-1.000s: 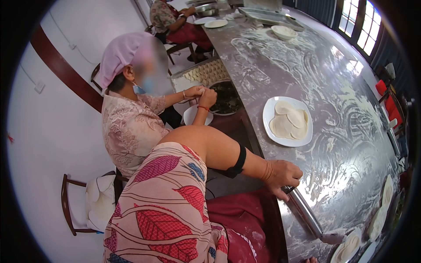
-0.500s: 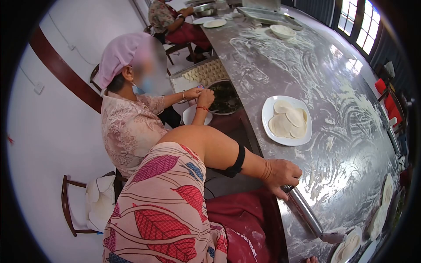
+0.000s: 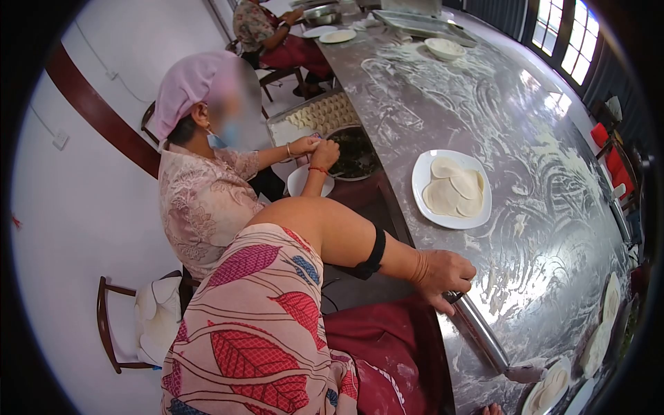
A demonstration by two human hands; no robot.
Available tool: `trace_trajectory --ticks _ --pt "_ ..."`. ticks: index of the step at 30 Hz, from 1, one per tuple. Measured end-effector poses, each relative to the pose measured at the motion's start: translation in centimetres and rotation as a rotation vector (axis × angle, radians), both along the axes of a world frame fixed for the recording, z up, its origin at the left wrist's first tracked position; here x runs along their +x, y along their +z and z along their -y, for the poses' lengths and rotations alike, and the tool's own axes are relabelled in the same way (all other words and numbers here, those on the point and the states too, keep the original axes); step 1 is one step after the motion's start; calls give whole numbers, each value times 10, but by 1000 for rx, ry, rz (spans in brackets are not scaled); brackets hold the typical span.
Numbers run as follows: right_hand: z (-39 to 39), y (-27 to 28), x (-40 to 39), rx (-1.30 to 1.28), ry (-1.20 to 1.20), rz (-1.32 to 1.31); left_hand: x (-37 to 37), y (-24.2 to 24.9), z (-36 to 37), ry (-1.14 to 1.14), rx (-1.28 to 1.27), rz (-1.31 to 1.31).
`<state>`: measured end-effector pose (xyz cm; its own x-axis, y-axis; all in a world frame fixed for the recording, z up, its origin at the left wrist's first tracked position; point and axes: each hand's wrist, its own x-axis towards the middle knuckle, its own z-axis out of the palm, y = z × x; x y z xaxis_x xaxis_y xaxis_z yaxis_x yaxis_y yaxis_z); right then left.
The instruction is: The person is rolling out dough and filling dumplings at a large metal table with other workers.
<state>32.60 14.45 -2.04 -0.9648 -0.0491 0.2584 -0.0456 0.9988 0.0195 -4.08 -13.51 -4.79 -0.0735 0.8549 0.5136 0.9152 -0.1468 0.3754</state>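
My left hand (image 3: 445,277) rests at the table edge with its fingers curled over the dark handle end of a shiny metal rolling pin (image 3: 484,333). The pin lies slantwise on the floured steel table (image 3: 387,76). A greyish, floury shape (image 3: 527,373) touches its far end; I cannot make out what it is. Close by, a plate with pale round dough wrappers (image 3: 553,384) stands at the lower right. Only some fingertips of my right hand (image 3: 492,409) show at the bottom edge, and the rest of it lies out of frame.
A white square plate (image 3: 418,187) holds several dough rounds. On the left a co-worker (image 3: 200,200) in a pink cap works beside a bowl of dark green filling (image 3: 353,155) and a tray of dumplings (image 3: 324,114). Another person (image 3: 266,34) sits farther back.
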Motion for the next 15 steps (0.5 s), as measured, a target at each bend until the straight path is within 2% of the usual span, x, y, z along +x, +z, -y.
trace_trajectory --ticks 15 --pt "-1 -1 2 6 0 23 0 0 0 6 6 -8"
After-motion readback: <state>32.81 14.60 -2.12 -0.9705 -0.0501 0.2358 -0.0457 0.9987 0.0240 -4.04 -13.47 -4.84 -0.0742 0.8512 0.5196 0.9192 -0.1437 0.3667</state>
